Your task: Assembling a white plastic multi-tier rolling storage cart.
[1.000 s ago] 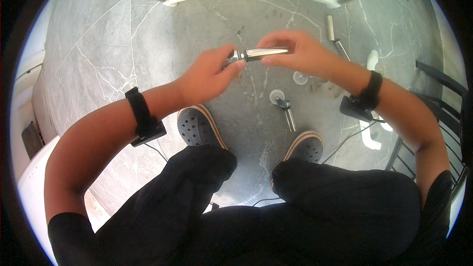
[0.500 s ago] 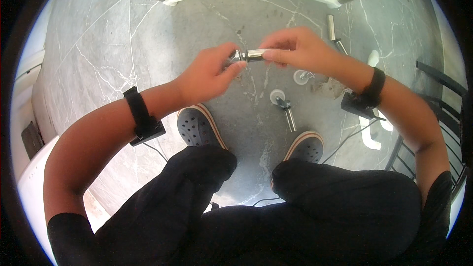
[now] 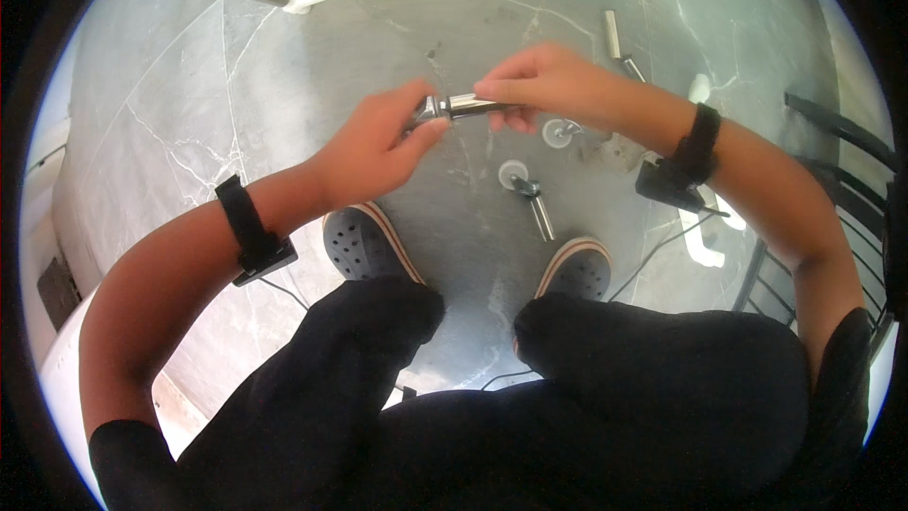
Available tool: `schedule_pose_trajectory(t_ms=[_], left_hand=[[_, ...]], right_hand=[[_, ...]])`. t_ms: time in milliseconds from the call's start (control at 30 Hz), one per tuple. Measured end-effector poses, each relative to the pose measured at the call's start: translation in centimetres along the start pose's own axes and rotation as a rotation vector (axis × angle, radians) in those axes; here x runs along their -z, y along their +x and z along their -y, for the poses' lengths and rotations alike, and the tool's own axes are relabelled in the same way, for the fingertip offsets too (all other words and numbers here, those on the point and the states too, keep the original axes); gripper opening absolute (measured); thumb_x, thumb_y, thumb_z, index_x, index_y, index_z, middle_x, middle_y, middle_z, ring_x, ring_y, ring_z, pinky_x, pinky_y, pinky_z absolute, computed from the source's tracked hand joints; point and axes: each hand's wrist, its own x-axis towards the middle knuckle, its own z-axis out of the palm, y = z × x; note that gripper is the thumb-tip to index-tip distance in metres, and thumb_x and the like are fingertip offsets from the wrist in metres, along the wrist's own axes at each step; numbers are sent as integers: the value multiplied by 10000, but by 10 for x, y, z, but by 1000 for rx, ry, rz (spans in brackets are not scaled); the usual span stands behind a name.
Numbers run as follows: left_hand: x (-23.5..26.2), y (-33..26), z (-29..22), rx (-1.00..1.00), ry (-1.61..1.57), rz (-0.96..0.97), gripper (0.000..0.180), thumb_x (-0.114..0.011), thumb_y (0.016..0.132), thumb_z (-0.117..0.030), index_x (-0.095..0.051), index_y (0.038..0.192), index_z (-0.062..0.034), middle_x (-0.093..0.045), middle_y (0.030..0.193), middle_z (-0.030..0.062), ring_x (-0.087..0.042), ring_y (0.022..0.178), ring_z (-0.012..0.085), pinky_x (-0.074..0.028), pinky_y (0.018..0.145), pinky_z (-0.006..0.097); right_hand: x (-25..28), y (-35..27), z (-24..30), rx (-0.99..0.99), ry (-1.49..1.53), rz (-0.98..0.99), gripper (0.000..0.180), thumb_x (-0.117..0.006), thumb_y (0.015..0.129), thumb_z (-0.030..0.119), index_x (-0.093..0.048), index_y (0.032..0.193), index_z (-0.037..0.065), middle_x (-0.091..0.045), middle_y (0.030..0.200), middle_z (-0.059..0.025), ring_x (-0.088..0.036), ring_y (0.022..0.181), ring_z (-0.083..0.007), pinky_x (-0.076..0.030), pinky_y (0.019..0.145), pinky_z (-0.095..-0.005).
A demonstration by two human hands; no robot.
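glossy, cylindrical metal tube between fingers

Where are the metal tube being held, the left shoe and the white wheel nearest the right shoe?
Metal tube [image 3: 464, 106]: head view, on its shiny uncovered side.
Left shoe [image 3: 367, 242]: head view, on its holed grey top.
White wheel [image 3: 510, 173]: head view, on its round face.

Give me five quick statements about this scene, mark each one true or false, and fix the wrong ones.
1. The left hand grips a shiny metal piece. True.
2. The right hand is empty. False: it grips the same metal piece.
3. A white wheel with a metal tube lies on the floor. True.
4. The right foot is bare. False: it wears a gray clog.
5. The black rack is on the person's right. True.
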Motion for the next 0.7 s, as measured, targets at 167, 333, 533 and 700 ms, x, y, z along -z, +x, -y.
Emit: schedule_pose_trajectory(t_ms=[167, 333, 533, 700], left_hand=[[-8, 11, 20, 57, 19, 154, 222, -545, 977, -202, -537, 1118, -30, -585, 798, 114, -568, 732, 192, -450, 681, 344], [-18, 12, 70, -34, 343, 252, 241, -570, 944, -198, -554, 1108, -21, -607, 950, 181, -590, 887, 338, -458, 800, 424], [-6, 31, 63, -133, 571, 313, 229, -613, 887, -184, -575, 1041, -20, -557, 954, 183, -569, 938, 370, -470, 812, 464], [1, 53, 33, -504, 967, 472, 279, -643, 870, -232, -566, 1002, 1, -504, 956, 172, -568, 943, 359, -482, 805, 471]], right_hand=[[22, 5, -45, 22, -154, -406, 334, -622, 931, 327, -712, 970, 7, -705, 811, -59, -632, 688, -124, -522, 651, -267], [53, -27, -80, 208, -640, -511, 213, -634, 891, 223, -692, 1015, 60, -690, 891, -87, -664, 769, -218, -535, 722, -323], [48, -62, -69, 216, -916, -482, 290, -608, 870, 94, -621, 1159, 97, -578, 1082, -84, -619, 949, -275, -511, 811, -378], [44, -80, -50, 81, -1070, -525, 376, -598, 859, 52, -579, 1228, 122, -531, 1188, -86, -569, 1055, -300, -490, 867, -407]])
